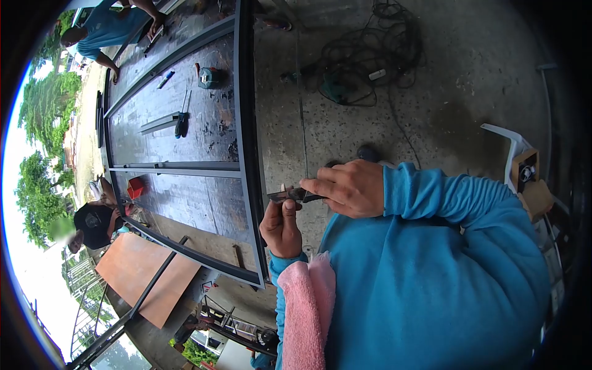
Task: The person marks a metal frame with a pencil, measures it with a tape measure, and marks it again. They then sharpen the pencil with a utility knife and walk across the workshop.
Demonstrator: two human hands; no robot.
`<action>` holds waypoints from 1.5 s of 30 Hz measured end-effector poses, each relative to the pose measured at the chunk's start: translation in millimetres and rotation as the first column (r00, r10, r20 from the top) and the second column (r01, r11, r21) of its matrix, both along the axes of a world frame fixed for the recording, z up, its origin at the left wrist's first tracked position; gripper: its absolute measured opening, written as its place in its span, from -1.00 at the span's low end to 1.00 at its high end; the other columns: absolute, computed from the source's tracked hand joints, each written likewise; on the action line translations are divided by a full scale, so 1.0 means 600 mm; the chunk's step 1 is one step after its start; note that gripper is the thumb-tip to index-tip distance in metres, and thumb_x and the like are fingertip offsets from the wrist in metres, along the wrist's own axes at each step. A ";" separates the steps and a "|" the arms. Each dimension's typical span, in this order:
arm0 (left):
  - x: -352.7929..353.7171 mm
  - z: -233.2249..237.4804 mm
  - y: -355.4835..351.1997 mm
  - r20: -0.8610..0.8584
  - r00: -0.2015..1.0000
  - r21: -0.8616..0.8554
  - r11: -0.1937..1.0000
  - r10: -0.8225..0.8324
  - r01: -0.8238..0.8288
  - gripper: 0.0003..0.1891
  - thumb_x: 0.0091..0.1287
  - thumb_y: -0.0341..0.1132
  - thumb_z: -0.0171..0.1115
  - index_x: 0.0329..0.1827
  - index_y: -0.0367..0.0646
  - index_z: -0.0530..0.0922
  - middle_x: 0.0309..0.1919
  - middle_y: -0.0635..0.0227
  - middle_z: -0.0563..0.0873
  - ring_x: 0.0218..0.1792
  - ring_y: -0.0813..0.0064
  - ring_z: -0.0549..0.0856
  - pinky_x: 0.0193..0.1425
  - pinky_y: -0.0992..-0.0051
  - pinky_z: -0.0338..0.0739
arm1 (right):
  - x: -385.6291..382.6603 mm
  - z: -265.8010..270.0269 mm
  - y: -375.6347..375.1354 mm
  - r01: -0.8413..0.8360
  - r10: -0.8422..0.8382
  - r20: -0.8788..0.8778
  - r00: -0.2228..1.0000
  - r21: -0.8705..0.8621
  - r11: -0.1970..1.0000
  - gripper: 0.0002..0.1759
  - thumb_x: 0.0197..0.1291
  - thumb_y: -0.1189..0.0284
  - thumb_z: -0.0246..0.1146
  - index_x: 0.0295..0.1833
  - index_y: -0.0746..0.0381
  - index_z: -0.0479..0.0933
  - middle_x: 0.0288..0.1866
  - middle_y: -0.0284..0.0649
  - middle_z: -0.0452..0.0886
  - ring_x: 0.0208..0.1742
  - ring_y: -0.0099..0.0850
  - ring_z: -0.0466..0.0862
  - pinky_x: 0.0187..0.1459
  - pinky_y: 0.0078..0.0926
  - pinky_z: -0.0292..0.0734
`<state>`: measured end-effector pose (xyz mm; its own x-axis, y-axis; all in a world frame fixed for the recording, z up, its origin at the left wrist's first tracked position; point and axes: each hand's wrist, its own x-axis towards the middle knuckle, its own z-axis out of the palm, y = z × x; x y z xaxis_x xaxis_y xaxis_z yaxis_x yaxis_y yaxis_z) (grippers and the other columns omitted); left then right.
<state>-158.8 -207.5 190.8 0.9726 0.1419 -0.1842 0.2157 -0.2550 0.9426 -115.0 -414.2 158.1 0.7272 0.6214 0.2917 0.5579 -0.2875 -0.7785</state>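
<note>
My left hand (282,229) is closed, thumb up against a small dark object with a metallic part (287,195). My right hand (350,189) closes around the dark, handle-like end (313,197) of what looks like the same piece, its index finger reaching toward the left thumb. Exactly what it is, I cannot make out. Both hands meet in front of my blue shirt (413,290), beside the dark metal frame (248,123). A pink towel (302,314) lies along my left side.
On the panel inside the frame lie a cordless tool (180,124), a teal tape-measure-like item (208,77) and a red box (135,187). Tangled cables (376,55) cover part of the floor. A person in blue (105,31) and one in black (94,225) are across the frame.
</note>
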 end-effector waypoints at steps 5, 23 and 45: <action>0.000 -0.004 0.008 0.016 1.000 0.045 0.999 -0.024 0.023 -0.76 0.48 -0.33 0.19 -0.03 -0.37 0.65 -0.33 0.42 0.68 -0.36 0.71 0.53 -0.22 0.67 0.42 | 0.006 0.013 -0.004 -0.039 0.037 -0.022 0.999 -0.072 0.997 -0.42 0.19 0.41 0.26 0.33 0.32 0.39 -0.06 0.01 0.59 -0.23 -0.11 0.73 -0.20 -0.26 0.69; 0.001 -0.001 -0.011 0.029 0.999 -0.073 0.996 0.044 -0.042 -0.79 0.45 -0.35 0.23 -0.12 -0.38 0.67 -0.42 0.44 0.69 -0.37 0.73 0.53 -0.25 0.68 0.41 | 0.005 0.010 -0.003 -0.044 0.043 -0.002 0.999 -0.045 0.998 -0.36 0.14 0.47 0.31 0.36 0.31 0.32 -0.18 -0.09 0.55 -0.27 -0.18 0.70 -0.27 -0.28 0.67; -0.007 -0.009 0.002 0.008 1.000 -0.052 0.999 0.002 -0.002 -0.83 0.42 -0.38 0.27 -0.11 -0.35 0.69 -0.44 0.54 0.63 -0.41 0.78 0.46 -0.34 0.71 0.36 | -0.001 0.007 -0.005 -0.046 0.045 -0.014 0.999 -0.062 0.997 -0.36 0.17 0.45 0.27 0.38 0.32 0.32 -0.17 -0.02 0.57 -0.25 -0.12 0.70 -0.22 -0.23 0.68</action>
